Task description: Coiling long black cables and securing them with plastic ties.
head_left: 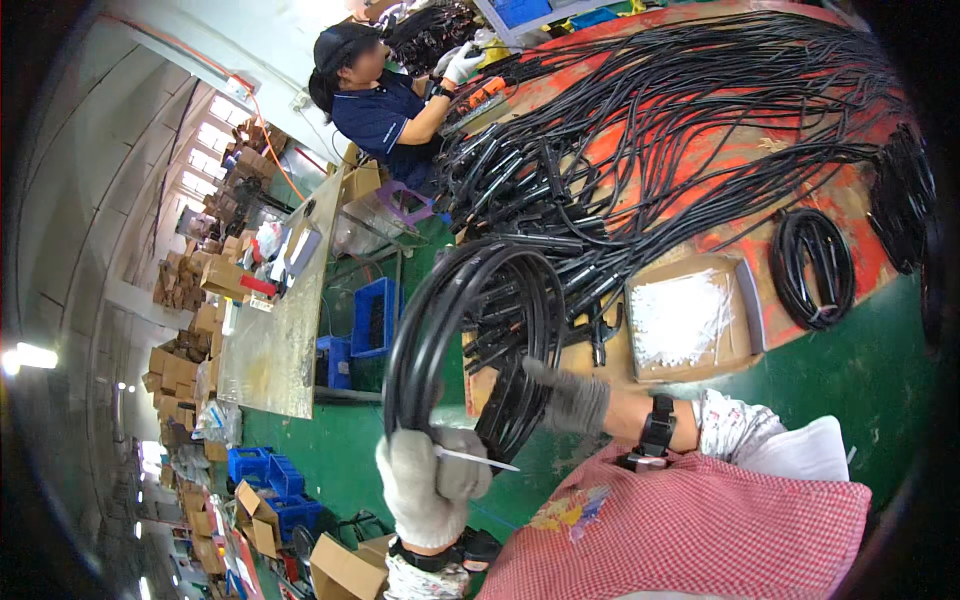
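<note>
In front of me hangs a thick coil of black cable [408,345], lifted off the table. My left hand [428,485], in a pale knit glove, is closed around the lower left of the coil. A white cable tie [490,461] sticks out to the right from beside its fingers; where the tie runs behind them is hidden. My right hand [575,398], in a grey glove, grips the coil's right side with the thumb on the near face. Its other fingers are partly hidden.
A cardboard box of white cable ties [685,320] sits on the table's near edge. Long black cables [690,150] spread over the red tabletop. A finished-looking coil [812,268] lies right. A co-worker [385,115] in white gloves handles parts at the far side. Blue crates [373,318] stand left.
</note>
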Available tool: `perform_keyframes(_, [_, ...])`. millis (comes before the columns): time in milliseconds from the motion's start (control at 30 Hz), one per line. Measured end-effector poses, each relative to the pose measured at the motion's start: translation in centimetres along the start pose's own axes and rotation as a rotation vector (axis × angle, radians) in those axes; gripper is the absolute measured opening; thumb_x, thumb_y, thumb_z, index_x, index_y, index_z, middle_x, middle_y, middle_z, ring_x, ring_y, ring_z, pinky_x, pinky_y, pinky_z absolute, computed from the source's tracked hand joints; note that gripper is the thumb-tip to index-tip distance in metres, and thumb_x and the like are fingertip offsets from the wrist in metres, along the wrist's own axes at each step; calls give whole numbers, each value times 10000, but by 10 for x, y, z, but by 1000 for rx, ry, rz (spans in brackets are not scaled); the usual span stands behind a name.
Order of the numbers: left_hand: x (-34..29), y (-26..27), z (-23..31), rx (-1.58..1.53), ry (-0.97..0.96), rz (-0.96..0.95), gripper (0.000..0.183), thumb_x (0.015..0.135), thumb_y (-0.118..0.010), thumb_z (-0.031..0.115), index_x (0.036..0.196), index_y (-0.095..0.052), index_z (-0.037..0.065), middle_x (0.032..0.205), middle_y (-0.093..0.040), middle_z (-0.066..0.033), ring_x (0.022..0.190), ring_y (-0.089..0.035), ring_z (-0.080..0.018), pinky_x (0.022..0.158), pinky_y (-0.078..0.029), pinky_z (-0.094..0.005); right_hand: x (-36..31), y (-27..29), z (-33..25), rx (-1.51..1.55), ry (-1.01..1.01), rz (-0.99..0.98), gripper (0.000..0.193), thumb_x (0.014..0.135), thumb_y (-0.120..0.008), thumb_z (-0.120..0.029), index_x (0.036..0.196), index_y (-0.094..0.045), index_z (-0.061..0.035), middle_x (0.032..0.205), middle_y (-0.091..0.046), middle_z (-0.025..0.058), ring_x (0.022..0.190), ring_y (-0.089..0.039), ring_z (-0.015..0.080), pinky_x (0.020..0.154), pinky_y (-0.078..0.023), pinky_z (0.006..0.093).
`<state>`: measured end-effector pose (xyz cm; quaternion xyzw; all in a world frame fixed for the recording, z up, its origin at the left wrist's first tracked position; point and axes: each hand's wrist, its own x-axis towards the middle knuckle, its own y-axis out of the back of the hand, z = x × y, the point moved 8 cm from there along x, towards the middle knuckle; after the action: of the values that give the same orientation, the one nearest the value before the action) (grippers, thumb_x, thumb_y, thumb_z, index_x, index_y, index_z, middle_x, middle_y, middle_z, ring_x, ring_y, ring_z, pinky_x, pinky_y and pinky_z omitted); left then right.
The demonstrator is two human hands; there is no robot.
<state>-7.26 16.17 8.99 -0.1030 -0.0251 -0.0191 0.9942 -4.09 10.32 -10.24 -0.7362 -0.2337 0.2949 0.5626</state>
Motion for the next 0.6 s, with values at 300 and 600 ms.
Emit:
perform_keyframes(300, [-68, 18, -49, -399, 56, 189, 534, 954, -360, 429, 1276, -423, 8, 428, -199, 83, 329, -133, -45, 319, -182, -209, -141, -9, -85, -881, 699, 504, 695, 713, -713, -58, 1307, -365, 30, 984, -602, 67, 863, -576, 124, 770, -500, 255])
perform_keyframes(600, [-61, -66, -110, -636, 295, -70, 506, 940, -339, 483, 1147, -523, 60, 387, -217, 70, 284, -184, -78, 288, -184, -235, -237, 54, -122, -990, 656, 889, 466, 608, -680, -59, 1057, -586, 23, 802, -627, 47, 704, -554, 107, 652, -487, 269])
